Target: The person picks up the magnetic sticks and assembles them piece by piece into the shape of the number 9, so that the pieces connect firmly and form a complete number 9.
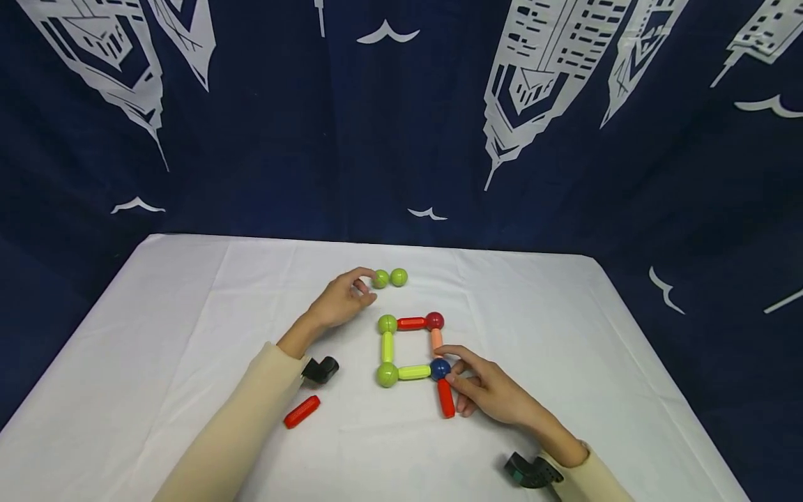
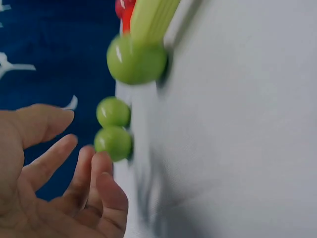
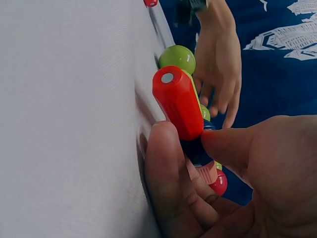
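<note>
Rods and balls form a square on the white table. Its corners are two green balls (image 1: 387, 323), a dark red ball (image 1: 435, 321) and a blue ball (image 1: 440, 369); red, orange and yellow-green rods (image 1: 414, 372) join them. A red rod (image 1: 446, 399) sticks out from the blue ball toward the near side. My right hand (image 1: 495, 392) pinches the blue ball between thumb and fingers, beside that rod. Toward the far edge my left hand (image 1: 341, 298) reaches with relaxed, spread fingers, fingertips right at two loose green balls (image 2: 114, 143) and nothing gripped.
A loose red rod (image 1: 302, 412) lies near the left forearm. Each wrist wears a small black camera (image 1: 321, 370). White cloth (image 1: 188, 314) covers the table, and a dark blue curtain (image 1: 282, 174) with white prints hangs behind it.
</note>
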Demonstrator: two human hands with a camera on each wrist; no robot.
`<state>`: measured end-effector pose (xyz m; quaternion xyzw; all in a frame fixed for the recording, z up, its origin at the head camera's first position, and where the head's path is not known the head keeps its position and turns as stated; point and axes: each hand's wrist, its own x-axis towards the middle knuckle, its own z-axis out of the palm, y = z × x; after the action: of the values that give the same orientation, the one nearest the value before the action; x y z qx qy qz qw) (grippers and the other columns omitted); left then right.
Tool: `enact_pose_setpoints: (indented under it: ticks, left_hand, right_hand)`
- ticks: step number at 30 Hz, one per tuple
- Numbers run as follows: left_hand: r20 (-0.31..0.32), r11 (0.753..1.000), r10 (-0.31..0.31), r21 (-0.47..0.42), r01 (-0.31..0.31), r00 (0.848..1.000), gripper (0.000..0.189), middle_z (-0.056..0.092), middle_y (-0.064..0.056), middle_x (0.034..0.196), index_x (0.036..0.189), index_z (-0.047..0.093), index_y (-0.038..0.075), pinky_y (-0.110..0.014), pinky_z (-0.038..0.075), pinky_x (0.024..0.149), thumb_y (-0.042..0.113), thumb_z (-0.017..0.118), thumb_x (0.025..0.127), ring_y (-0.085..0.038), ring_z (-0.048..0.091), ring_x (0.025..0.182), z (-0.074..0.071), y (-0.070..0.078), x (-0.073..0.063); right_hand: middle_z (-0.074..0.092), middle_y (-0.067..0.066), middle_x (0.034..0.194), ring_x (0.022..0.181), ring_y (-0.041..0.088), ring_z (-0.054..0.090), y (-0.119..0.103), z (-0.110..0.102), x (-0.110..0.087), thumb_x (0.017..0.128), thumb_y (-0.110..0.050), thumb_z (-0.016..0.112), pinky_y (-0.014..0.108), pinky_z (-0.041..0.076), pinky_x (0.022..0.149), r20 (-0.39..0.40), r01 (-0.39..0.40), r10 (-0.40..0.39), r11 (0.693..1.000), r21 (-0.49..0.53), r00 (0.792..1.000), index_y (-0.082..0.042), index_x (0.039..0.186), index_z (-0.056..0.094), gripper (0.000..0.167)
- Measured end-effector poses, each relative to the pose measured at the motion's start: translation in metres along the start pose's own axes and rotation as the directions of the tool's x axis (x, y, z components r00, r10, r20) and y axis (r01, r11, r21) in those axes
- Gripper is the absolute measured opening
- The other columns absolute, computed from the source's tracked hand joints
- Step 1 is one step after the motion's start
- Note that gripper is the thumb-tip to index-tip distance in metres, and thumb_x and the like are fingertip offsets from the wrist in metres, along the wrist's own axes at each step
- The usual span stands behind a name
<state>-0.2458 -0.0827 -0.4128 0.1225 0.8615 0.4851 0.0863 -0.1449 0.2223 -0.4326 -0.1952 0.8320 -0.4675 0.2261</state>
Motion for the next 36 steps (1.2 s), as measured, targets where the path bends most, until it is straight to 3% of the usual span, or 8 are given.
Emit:
enact_pose_setpoints:
  ticks: [2,6,11,16,22,29,33,36]
  left_hand:
    - [-0.019,0.999,-0.045,0.009,0.045,0.999,0.044,0.057,-0.017,0.117,0.140,0.053,0.012,-0.034,0.046,0.082,0.014,0.063,0.096,-0.025,0.056,0.096,-0.002,-0.002,0.014]
    - [0.006,0.992,-0.124,0.030,0.124,0.992,0.049,0.053,-0.020,0.128,0.145,0.049,0.019,-0.042,0.044,0.092,0.014,0.060,0.098,-0.031,0.052,0.110,-0.003,-0.007,0.033]
    - [0.032,0.985,-0.162,0.064,0.160,0.986,0.049,0.053,-0.017,0.120,0.144,0.050,0.021,-0.036,0.041,0.084,0.017,0.063,0.097,-0.027,0.050,0.102,-0.001,-0.006,0.042]
    - [-0.013,0.984,-0.149,0.100,0.149,0.989,0.042,0.049,-0.011,0.104,0.135,0.057,0.017,-0.031,0.037,0.076,0.022,0.069,0.095,-0.023,0.045,0.093,0.006,-0.004,0.044]
    - [-0.066,0.983,-0.151,0.095,0.156,0.986,0.033,0.055,-0.015,0.114,0.126,0.058,0.011,-0.036,0.042,0.086,0.021,0.067,0.096,-0.026,0.050,0.101,0.012,-0.005,0.038]
    - [-0.093,0.987,-0.152,0.046,0.157,0.984,0.034,0.060,-0.018,0.122,0.128,0.058,0.011,-0.041,0.046,0.088,0.029,0.063,0.099,-0.030,0.057,0.106,0.006,-0.002,0.023]
    - [-0.072,0.996,-0.085,-0.004,0.085,0.994,0.037,0.059,-0.016,0.126,0.132,0.057,0.013,-0.037,0.048,0.083,0.027,0.064,0.098,-0.029,0.063,0.105,0.001,0.012,0.006]
    - [-0.062,1.000,0.005,-0.019,-0.006,0.998,0.038,0.059,-0.014,0.124,0.133,0.058,0.012,-0.032,0.049,0.078,0.022,0.066,0.097,-0.026,0.063,0.100,0.000,0.026,-0.013]
  right_hand:
    - [0.056,0.014,0.103,0.061,0.015,0.066,0.001,0.001,0.000,0.103,-0.014,0.056,0.033,0.058,0.057,-0.006,-0.004,0.003,1.000,-0.008,1.000,-0.016,0.147,0.043,0.045]
    - [0.056,0.013,0.103,0.061,0.015,0.066,0.002,0.001,0.001,0.104,-0.015,0.055,0.033,0.058,0.057,-0.009,-0.012,0.012,1.000,-0.010,1.000,-0.017,0.147,0.043,0.045]
    - [0.055,0.013,0.103,0.062,0.015,0.066,0.002,0.001,0.001,0.104,-0.015,0.055,0.033,0.058,0.058,-0.005,-0.009,0.009,1.000,-0.001,1.000,-0.017,0.147,0.043,0.045]
    - [0.055,0.012,0.103,0.063,0.014,0.066,0.002,0.000,0.002,0.104,-0.014,0.055,0.033,0.058,0.057,-0.008,-0.009,0.009,1.000,-0.003,1.000,-0.018,0.147,0.042,0.045]
    - [0.056,0.012,0.102,0.062,0.015,0.066,0.004,0.001,0.002,0.104,-0.013,0.055,0.034,0.058,0.057,-0.014,-0.004,0.004,1.000,0.005,1.000,-0.018,0.147,0.043,0.045]
    - [0.057,0.011,0.102,0.061,0.014,0.066,0.005,0.001,0.002,0.104,-0.015,0.055,0.033,0.058,0.057,-0.014,-0.011,0.010,1.000,-0.019,1.000,-0.019,0.147,0.043,0.045]
    - [0.057,0.011,0.101,0.060,0.014,0.066,0.005,0.001,0.002,0.104,-0.015,0.055,0.033,0.058,0.056,-0.017,0.000,-0.001,1.000,-0.028,1.000,-0.018,0.147,0.043,0.045]
    - [0.057,0.012,0.102,0.060,0.014,0.066,0.005,0.000,0.002,0.104,-0.015,0.055,0.033,0.058,0.056,-0.015,0.007,-0.008,0.999,-0.033,1.000,-0.018,0.147,0.043,0.045]
